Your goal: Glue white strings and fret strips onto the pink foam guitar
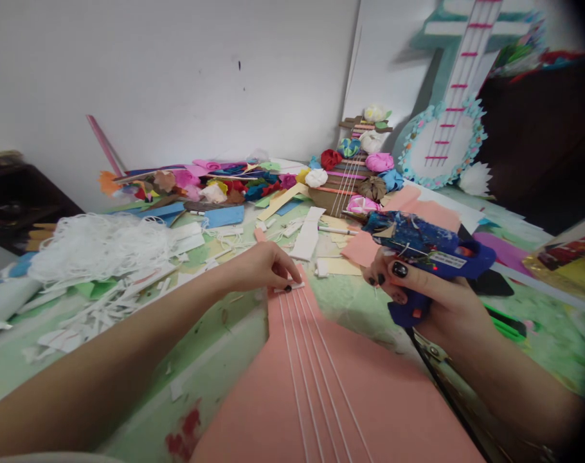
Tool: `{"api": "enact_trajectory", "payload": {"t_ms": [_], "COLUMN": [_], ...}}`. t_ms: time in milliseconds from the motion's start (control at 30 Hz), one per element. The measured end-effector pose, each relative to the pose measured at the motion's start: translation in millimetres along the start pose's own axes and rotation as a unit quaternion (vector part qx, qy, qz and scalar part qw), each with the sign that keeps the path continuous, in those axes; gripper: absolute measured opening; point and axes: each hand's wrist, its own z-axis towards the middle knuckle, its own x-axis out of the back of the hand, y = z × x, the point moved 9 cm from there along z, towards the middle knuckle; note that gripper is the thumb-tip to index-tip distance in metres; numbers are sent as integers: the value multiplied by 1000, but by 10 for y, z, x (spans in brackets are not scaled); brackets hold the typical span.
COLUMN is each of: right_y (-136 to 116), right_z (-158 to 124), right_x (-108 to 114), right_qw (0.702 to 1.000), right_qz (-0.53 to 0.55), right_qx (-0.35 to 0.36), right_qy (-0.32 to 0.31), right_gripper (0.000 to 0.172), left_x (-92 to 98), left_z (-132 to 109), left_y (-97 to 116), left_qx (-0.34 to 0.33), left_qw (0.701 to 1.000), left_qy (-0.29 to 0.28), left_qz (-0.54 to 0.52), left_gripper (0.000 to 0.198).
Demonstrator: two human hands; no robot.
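A pink paper instrument [350, 379] lies in front of me, several white strings running down its body from the neck. At the top of the strings my left hand [270, 267] is bent over, thumb and fingertips closed on a small white strip [292, 287] that lies across the neck. My right hand [425, 292] grips a blue hot glue gun [418, 241], smeared and worn, with a small red light showing. The gun's nozzle points left, above the table and apart from the strip.
Tangled white string [104, 247] and paper scraps [123, 299] spread across the left. Paper flowers [215, 183] line the wall beside a decorated brown paper instrument [343, 186]. A larger teal and white one [441, 135] stands behind. A green cutter [507, 325] lies right.
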Motion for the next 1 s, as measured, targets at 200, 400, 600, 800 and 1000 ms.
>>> {"api": "enact_trajectory", "payload": {"t_ms": [200, 400, 600, 800, 1000], "right_y": [-2, -2, 16, 41, 12], "right_z": [-13, -12, -13, -4, -2], "right_x": [3, 3, 7, 27, 5], "right_qw": [1000, 1000, 1000, 1000, 1000], "right_qz": [1, -1, -3, -1, -6], "right_qx": [2, 0, -7, -13, 3], "right_qy": [-3, 4, 4, 8, 7], "right_gripper": [17, 17, 17, 21, 22], "left_x": [-6, -21, -51, -58, -76], "left_z": [1, -9, -2, 15, -1], "left_y": [24, 118, 149, 164, 106], "left_qx": [18, 28, 16, -20, -24], "left_qw": [999, 995, 992, 990, 987], "left_qy": [1, -3, -18, -30, -97], "left_qz": [38, 95, 125, 137, 126], "left_gripper": [23, 25, 27, 29, 44]}}
